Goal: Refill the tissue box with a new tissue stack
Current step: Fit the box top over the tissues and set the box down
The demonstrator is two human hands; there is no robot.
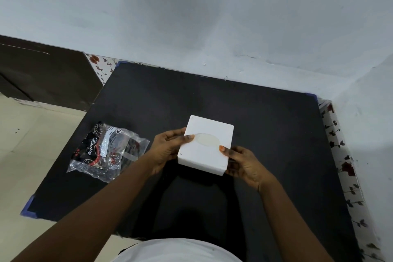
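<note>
Orange-painted thumbnail (221,148), white top (180,251)

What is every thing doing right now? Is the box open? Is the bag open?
Tissue box: closed, held above the table, oval slot facing up, no tissue sticking out.
Left hand: gripping the box's left side, thumb on top.
Right hand: gripping the box's right side, thumb on top.
Tissue pack: lying flat on the table, untouched; cannot tell if sealed.
Table: dark top, bears the pack.

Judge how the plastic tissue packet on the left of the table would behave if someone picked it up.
The plastic tissue packet would probably feel floppy: its clear film is crinkled and slack at the edges. The glossy wrap may be a bit slippery. It looks thin, so likely light, and too flat to roll.
</note>
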